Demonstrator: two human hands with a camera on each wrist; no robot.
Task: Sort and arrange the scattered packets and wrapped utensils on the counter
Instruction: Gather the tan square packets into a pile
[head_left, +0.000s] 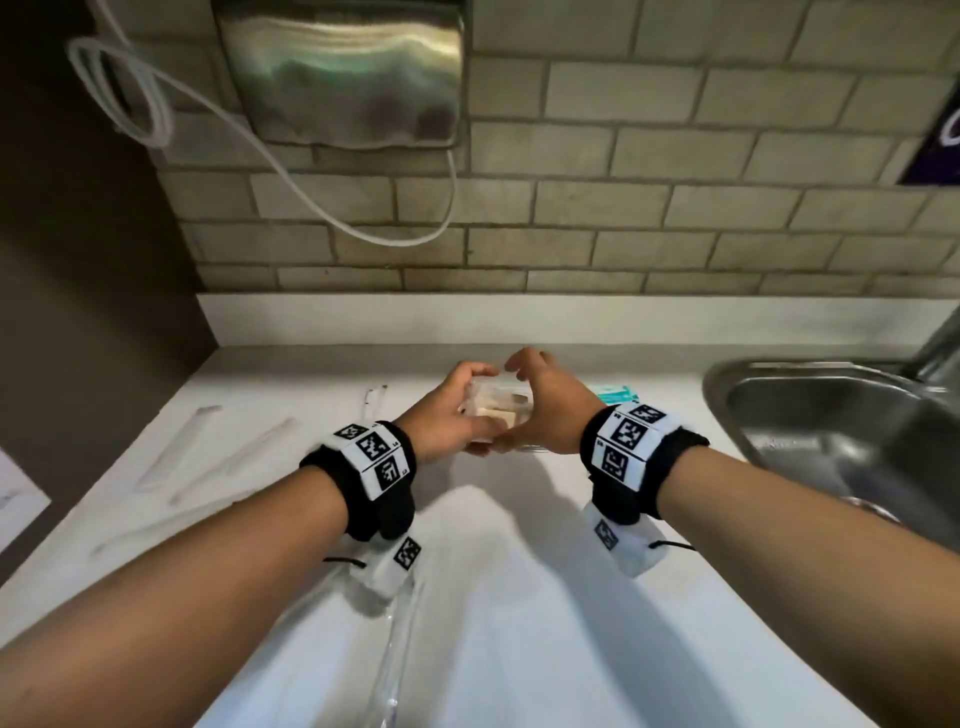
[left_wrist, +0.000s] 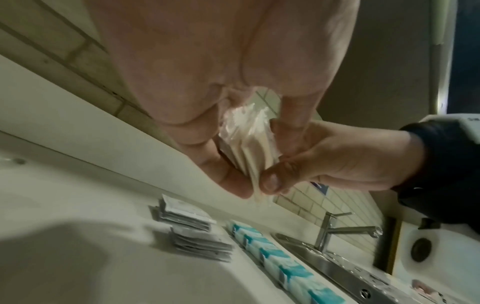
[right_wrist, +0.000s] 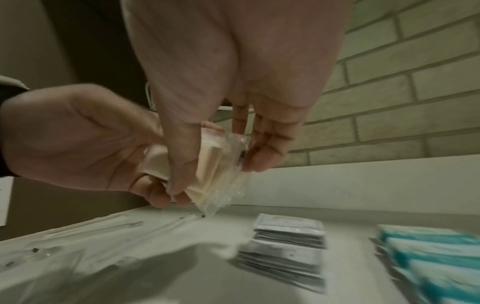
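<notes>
A bundle of clear-wrapped wooden utensils (head_left: 500, 410) was held above the worktop (head_left: 519, 597) between both hands. The left hand (head_left: 451, 410) was curled round one end, the thumb pinching the lower edge; the right hand (head_left: 545, 410) was closed on the other end, fingers on the far side. Exact utensil type could not be told; pale flat wooden sticks in crinkled film were seen from the wrist views.

Step judged: squaring up the bundle before it is set down. Next move probably calls for lowering it onto a free patch beside the sorted piles, edges kept aligned so the slippery wrappers do not fan out.

Already laid out below: two stacks of grey-white sachets (right_wrist: 288, 242) side by side, then a row of teal-and-white packets (left_wrist: 280, 259) nearer the sink (head_left: 831, 426). Long clear-wrapped items (head_left: 218, 452) were lying loose on the left of the worktop, seemingly not yet sorted. A faucet (left_wrist: 337, 228) was by the sink, a steel dispenser (head_left: 343, 67) on the tiled wall. The stacks directly under the hands could be knocked on descent.
</notes>
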